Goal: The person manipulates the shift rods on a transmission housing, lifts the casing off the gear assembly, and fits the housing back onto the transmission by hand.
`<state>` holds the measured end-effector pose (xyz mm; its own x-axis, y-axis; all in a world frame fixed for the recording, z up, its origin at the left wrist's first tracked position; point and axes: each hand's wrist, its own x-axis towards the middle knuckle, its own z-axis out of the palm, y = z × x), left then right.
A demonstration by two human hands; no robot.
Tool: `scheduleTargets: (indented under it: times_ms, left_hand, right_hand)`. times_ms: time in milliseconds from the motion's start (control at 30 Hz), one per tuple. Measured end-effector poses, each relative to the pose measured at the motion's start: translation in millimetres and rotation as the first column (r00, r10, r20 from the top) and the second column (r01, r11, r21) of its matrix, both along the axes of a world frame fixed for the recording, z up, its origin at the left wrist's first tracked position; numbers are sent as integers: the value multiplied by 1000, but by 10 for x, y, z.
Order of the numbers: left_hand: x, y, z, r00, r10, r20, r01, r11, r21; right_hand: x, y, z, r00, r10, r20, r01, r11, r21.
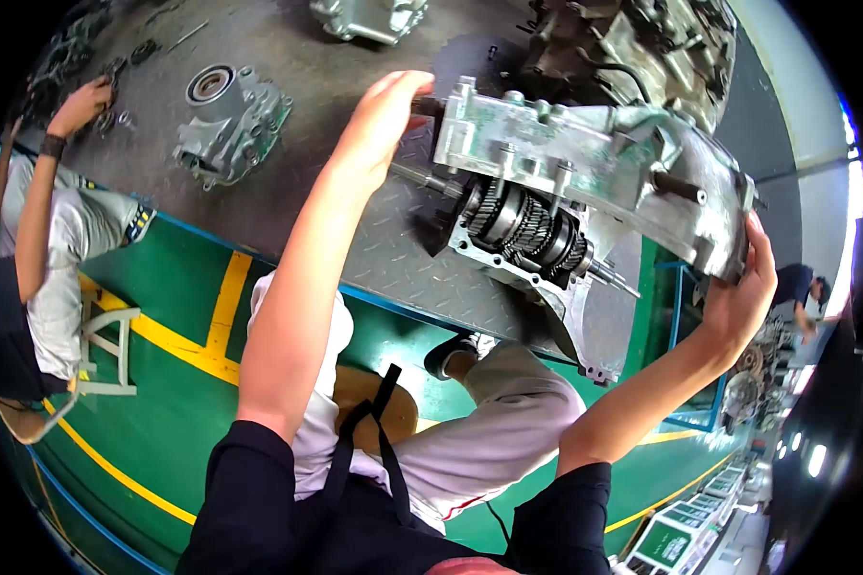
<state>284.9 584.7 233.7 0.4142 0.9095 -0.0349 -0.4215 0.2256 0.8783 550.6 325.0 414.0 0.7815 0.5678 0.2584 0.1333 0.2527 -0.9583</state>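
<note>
A long metal gearbox housing half point(585, 153) is held up and tilted over the bench between my two hands. My left hand point(379, 120) is at its left end, the fingertips partly hidden behind that end. Around the wide bell-shaped right end curl the fingers of my right hand point(746, 287). Below lies the other housing half point(547, 287), open side up on the bench. A gear shaft assembly point(523, 225) sits in it, its shaft ends sticking out left and right.
The metal bench point(393, 254) has a tread-plate surface. A cast housing point(235, 125) stands at left, another casting point(369, 14) at the far edge. A large gearbox point(633, 48) is behind. At left a co-worker's hand point(84, 105) is among small parts. A stool point(379, 412) is beneath me.
</note>
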Motion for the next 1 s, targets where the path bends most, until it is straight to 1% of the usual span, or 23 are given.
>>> scheduleTargets:
  times_ms: [33,67,100,167,200,300,367,400,433,467,500,567,600,633,667,700,733,767,833,933,1000]
  left_hand:
    - [-14,-11,13,997,-60,38,62,997,-53]
    - [-3,12,11,992,-92,81,97,993,-66]
    - [5,-6,-10,995,-69,67,71,997,-37]
    - [8,-22,-28,999,-17,-31,17,1000,7]
    - [0,-28,-36,1000,-11,-29,11,1000,-4]
    - [-47,-18,-99,997,8,-74,-9,1000,-19]
    - [-60,-1,-118,994,-40,-100,40,999,-1]
    - [-106,-29,-91,992,-87,-89,88,996,17]
    - [-96,-48,-114,993,-89,-79,90,996,8]
    - [-97,-63,-114,994,-86,-72,88,996,33]
    - [-106,-72,-112,994,-80,-68,84,995,60]
    - [-137,-132,-43,994,-47,-95,53,996,66]
    - [-161,-160,-5,992,-16,-123,26,996,82]
    - [-176,-164,-18,992,-13,-124,23,997,74]
    - [-173,-155,-24,986,-15,-164,36,991,126]
    - [-146,-146,-45,979,-22,-201,59,982,178]
    - [-119,-138,-75,975,-8,-224,57,975,215]
    - [-119,-170,-64,976,-16,-218,63,975,212]
    - [-149,-218,-30,960,58,-273,27,954,299]
    - [-166,-251,-22,952,49,-301,53,946,320]
    - [-189,-266,6,947,31,-319,82,939,335]
  right_hand:
    - [11,-15,-11,999,36,1,-36,999,0]
    - [-9,-8,-16,1000,-18,-8,18,1000,7]
    - [-25,2,-10,1000,-11,0,11,1000,-1]
    - [-63,3,-23,996,-86,27,85,996,21]
    - [-109,14,-19,993,-117,30,117,993,5]
    - [-32,-18,-32,995,-100,17,100,995,-19]
    - [18,-38,-41,996,-84,36,86,996,-31]
    - [93,-84,-66,992,-107,74,110,993,-47]
    - [154,-125,-78,985,-129,112,137,989,-61]
    - [95,-115,-96,983,-150,106,156,987,-47]
    - [50,-114,-133,961,-216,173,223,975,-22]
    - [117,-185,-124,983,-132,125,142,987,-77]
    - [130,-225,-151,984,-127,125,138,987,-84]
    - [140,-270,-188,983,-145,112,156,983,-92]
    - [134,-296,-203,981,-166,101,176,979,-100]
    - [87,-319,-246,969,-230,95,240,965,-107]
    - [105,-387,-293,973,-217,81,224,970,-95]
    - [120,-443,-340,978,-200,67,205,975,-81]
    - [101,-528,-385,988,-149,38,153,982,-112]
    - [-86,-521,-485,987,-157,45,160,984,-82]
    - [-201,-514,-560,953,-301,49,302,953,-28]
